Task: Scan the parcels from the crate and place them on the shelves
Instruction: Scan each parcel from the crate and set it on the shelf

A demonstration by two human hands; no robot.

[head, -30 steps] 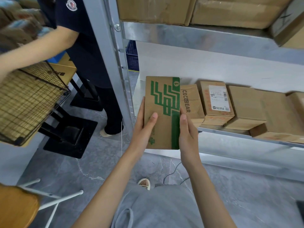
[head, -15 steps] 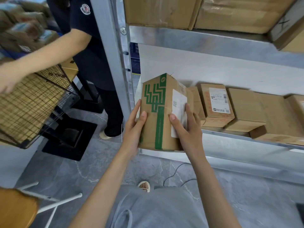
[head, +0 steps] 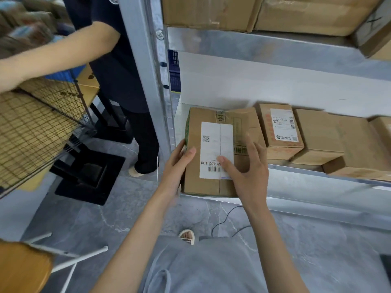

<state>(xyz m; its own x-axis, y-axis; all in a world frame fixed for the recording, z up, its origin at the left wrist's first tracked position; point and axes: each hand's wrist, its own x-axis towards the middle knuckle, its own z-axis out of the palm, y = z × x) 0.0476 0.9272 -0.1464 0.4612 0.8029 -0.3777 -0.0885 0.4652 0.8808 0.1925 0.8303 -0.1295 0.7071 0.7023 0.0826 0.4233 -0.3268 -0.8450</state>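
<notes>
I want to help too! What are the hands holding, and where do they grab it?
The cardboard parcel. The left hand holds its left edge; the right hand presses its labelled top near the right side.

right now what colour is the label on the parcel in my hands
White, with black barcode print, on the brown parcel; head view.

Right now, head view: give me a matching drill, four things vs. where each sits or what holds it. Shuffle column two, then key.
Things
1. parcel with white label
2. box with printed label
3. wire basket
4. wooden stool

Places
A. bottom left corner, on the floor
B. left side, beside the shelf post
C. shelf's left end, between left hand and right hand
D. on the shelf, right of the held parcel

Pairs: 1-C, 2-D, 3-B, 4-A
</notes>
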